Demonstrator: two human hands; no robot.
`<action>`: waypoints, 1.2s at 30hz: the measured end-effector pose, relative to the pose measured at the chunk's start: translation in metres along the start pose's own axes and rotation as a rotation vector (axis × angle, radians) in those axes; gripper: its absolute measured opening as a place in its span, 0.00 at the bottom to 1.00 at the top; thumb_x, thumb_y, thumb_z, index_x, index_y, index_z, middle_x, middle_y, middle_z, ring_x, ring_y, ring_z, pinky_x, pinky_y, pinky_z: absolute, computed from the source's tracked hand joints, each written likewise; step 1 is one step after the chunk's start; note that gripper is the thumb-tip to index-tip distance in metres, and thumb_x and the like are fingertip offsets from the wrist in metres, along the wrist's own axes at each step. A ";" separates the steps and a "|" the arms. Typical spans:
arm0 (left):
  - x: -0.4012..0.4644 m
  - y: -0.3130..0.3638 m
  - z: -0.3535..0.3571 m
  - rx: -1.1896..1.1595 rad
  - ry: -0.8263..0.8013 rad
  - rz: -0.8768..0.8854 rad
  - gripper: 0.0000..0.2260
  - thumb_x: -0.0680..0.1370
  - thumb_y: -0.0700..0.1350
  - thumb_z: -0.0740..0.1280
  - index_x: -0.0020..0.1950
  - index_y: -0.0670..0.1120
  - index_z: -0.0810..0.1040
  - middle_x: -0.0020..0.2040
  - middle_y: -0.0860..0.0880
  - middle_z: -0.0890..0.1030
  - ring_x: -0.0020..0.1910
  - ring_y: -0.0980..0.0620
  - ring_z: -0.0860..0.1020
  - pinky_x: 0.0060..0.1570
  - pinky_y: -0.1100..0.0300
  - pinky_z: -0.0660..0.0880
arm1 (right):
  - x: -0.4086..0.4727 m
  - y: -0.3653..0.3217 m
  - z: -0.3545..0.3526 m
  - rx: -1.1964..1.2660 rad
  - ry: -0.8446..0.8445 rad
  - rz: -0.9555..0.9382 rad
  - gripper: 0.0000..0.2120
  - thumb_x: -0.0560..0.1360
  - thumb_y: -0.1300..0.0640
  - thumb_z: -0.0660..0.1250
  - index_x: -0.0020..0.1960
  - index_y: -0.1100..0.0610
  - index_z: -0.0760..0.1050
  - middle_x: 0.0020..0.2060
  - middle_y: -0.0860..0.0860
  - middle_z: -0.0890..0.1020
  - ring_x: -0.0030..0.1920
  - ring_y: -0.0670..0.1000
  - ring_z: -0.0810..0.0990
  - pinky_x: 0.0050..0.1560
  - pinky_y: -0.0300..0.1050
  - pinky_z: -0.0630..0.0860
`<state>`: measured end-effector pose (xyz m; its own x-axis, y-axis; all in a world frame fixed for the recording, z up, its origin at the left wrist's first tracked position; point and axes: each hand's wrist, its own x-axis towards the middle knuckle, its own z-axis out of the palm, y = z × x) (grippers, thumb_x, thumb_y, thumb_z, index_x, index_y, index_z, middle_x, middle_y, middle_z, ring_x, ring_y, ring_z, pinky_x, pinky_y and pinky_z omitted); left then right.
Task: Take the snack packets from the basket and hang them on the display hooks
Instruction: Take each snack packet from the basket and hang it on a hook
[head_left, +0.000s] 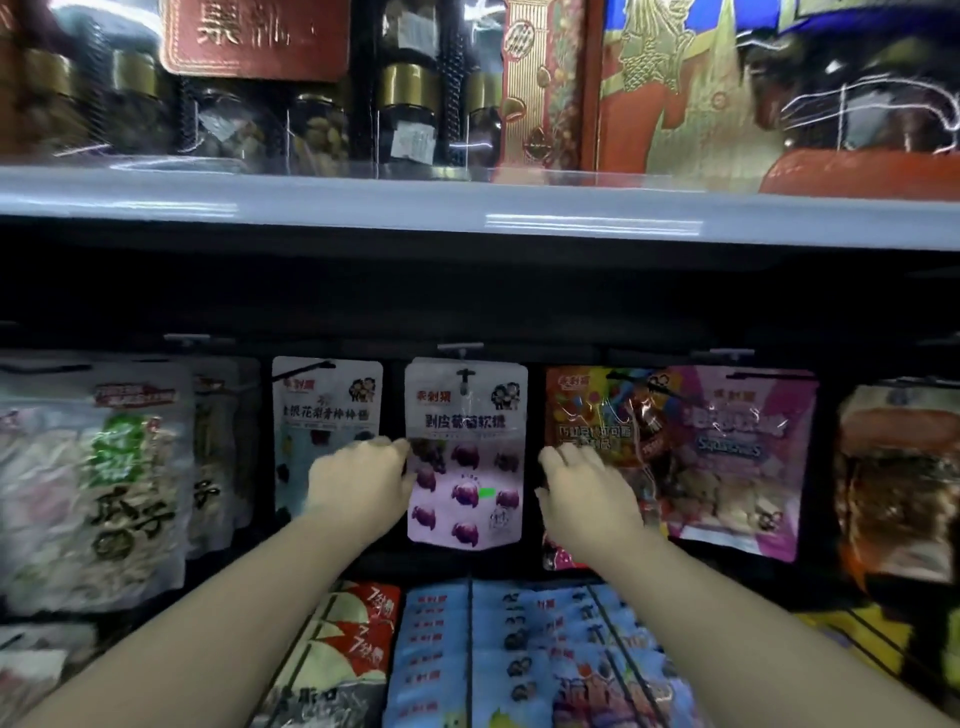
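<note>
Bare forearms rise from the bottom edge of the view toward a rack of hanging snacks, passing over blue packets (498, 660) stacked on the row below. Between the two hands hangs the grape candy packet (466, 452), a flat pouch with a white top and a lilac window, its punched hole threaded on the display hook (461, 352). The left hand (358, 483) sits at the pouch's left edge with fingers curled and fingertips touching or pinching that edge; whether it truly grips cannot be told. The right hand (582, 493) hovers just beside the right edge, fingers loosely bent, seemingly holding nothing. No basket is in view. I judge the pouch light, thin and floppy, with slick glossy film that slides easily, so it should swing on the hook at a touch. Its contents look soft, not brittle. The stiffer sealed header near the hole seems the best place to hold it, pinched at both top corners.
</note>
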<state>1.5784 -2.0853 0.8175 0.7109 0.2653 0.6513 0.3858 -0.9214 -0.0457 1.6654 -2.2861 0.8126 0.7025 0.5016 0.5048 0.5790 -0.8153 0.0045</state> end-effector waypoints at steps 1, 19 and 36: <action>-0.009 0.002 -0.002 0.021 -0.020 0.017 0.14 0.80 0.54 0.58 0.63 0.51 0.74 0.57 0.51 0.78 0.55 0.48 0.78 0.41 0.56 0.72 | -0.010 0.005 -0.001 -0.021 -0.010 -0.013 0.17 0.79 0.57 0.59 0.67 0.56 0.64 0.63 0.53 0.71 0.64 0.56 0.67 0.60 0.50 0.68; -0.176 0.045 -0.031 0.134 -0.212 0.057 0.14 0.81 0.53 0.57 0.63 0.52 0.72 0.57 0.51 0.78 0.55 0.48 0.78 0.38 0.57 0.71 | -0.171 0.043 -0.011 -0.105 -0.226 -0.113 0.22 0.82 0.51 0.53 0.73 0.56 0.59 0.67 0.54 0.69 0.68 0.57 0.66 0.64 0.50 0.67; -0.351 0.061 0.074 0.093 -0.583 0.312 0.13 0.81 0.51 0.56 0.62 0.49 0.72 0.55 0.48 0.79 0.52 0.45 0.78 0.40 0.54 0.74 | -0.353 0.023 0.104 -0.130 -0.567 -0.078 0.15 0.80 0.55 0.56 0.65 0.58 0.65 0.61 0.57 0.73 0.62 0.59 0.71 0.58 0.52 0.70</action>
<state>1.3957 -2.2137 0.5301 0.9889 0.1238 0.0824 0.1407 -0.9586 -0.2477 1.4732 -2.4516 0.5448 0.7921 0.6089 -0.0416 0.6077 -0.7805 0.1468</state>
